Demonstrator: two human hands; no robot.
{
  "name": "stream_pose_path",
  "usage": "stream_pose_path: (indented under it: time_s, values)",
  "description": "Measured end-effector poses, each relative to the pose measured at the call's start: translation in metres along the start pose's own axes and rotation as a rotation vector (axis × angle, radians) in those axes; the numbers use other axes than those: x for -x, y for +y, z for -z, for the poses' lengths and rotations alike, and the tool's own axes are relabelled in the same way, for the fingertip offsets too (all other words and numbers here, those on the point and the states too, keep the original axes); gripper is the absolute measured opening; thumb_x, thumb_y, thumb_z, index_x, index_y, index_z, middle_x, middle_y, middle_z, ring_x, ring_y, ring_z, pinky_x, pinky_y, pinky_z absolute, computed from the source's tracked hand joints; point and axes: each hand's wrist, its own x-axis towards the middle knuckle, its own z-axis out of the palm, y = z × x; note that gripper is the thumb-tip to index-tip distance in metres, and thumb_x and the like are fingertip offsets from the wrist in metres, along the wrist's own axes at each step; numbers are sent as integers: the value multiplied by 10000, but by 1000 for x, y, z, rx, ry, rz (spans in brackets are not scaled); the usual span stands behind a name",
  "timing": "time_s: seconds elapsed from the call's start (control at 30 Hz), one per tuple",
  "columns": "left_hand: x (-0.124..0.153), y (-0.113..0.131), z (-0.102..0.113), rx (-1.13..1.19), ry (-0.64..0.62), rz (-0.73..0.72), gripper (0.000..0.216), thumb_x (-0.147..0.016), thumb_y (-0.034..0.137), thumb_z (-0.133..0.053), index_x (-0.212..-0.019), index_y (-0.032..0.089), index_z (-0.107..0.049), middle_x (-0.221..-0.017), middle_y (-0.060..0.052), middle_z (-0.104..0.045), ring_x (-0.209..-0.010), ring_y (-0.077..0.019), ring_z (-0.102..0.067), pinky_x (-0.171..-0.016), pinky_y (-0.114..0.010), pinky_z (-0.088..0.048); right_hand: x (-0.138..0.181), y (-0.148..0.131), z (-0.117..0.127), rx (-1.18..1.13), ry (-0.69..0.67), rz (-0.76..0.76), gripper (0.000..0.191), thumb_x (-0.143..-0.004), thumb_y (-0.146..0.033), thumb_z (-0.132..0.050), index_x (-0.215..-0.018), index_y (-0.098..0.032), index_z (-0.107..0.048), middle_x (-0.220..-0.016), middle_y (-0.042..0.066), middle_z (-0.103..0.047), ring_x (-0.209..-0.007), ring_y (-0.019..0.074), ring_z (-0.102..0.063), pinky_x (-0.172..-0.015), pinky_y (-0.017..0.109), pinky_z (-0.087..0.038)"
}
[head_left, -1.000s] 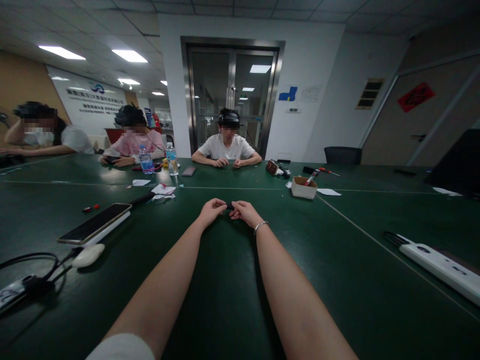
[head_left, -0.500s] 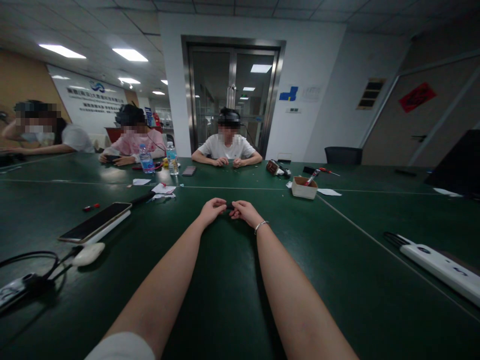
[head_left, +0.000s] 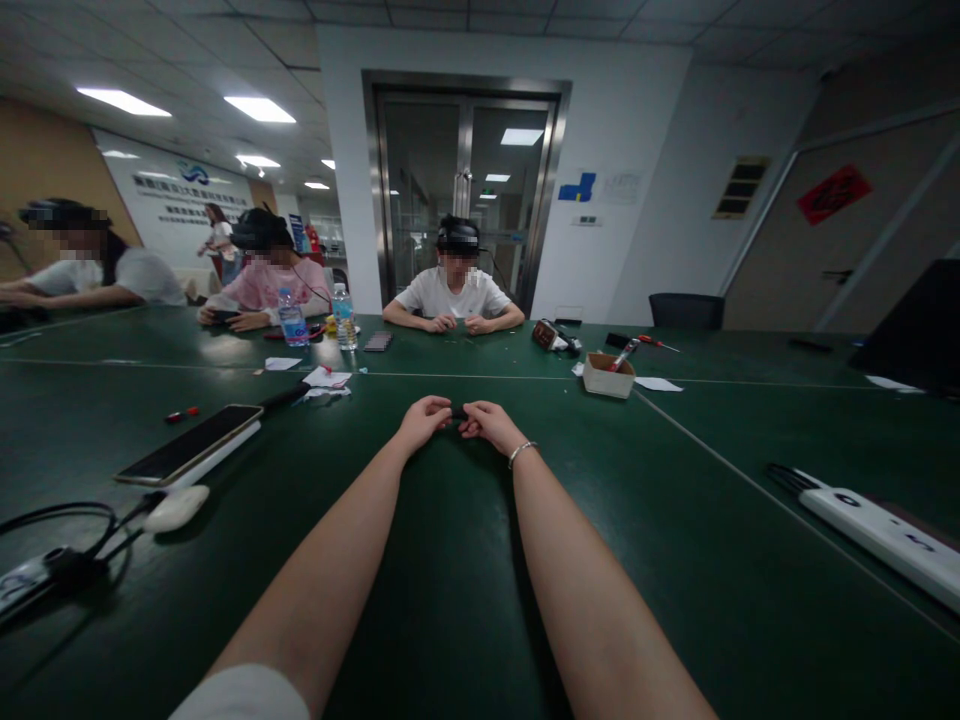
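Pinching small dark part (head_left: 459,413) | left hand (head_left: 424,420), right hand (head_left: 489,422): each grip closed on it | part mostly hidden

This is an office meeting room. A long green table (head_left: 675,480) fills it, with several people (head_left: 454,290) seated along its far side. Flat panel lights (head_left: 259,110) sit in a tiled ceiling, a steel-framed glass double door (head_left: 465,190) leads out, and a printed company banner (head_left: 180,205) covers the left wall. A dark office chair (head_left: 685,310), a white power strip (head_left: 885,535), a phone (head_left: 191,443) and water bottles (head_left: 291,318) complete it.
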Motion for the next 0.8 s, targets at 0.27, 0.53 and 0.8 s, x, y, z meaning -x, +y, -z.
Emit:
stream_pose_path:
  time_s: [0.27, 0.53, 0.8]
  values:
    - [-2, -5, 1, -2, 28, -5, 286, -684, 292, -680, -910, 130, -611, -816, -71, -646, -685, -136, -616, -643, -283, -498, 0, 1, 0, 2, 3, -1, 91, -869, -183, -535, -822, -109, -558, -522, 23, -625, -416, 70, -560, -514, 204, -549]
    - [1, 1, -1, 8, 43, 11, 278, -660, 261, -699, -884, 122, -613, -833, -78, -648, -691, -141, -622, -646, -283, -496, -1, 1, 0, 7, 5, 6, 88, -880, -153, -505, -827, -105, -555, -513, 21, -624, -407, 66, -552, -510, 202, -549]
    - [2, 1, 1, -40, 17, -76, 301, -612, 233, -726, -882, 138, -630, -864, -73, -655, -771, -153, -615, -687, -285, -497, 0, 0, -1, -4, 10, 4, 77, -874, -156, -518, -828, -106, -556, -503, 20, -616, -413, 69, -555, -515, 205, -552]
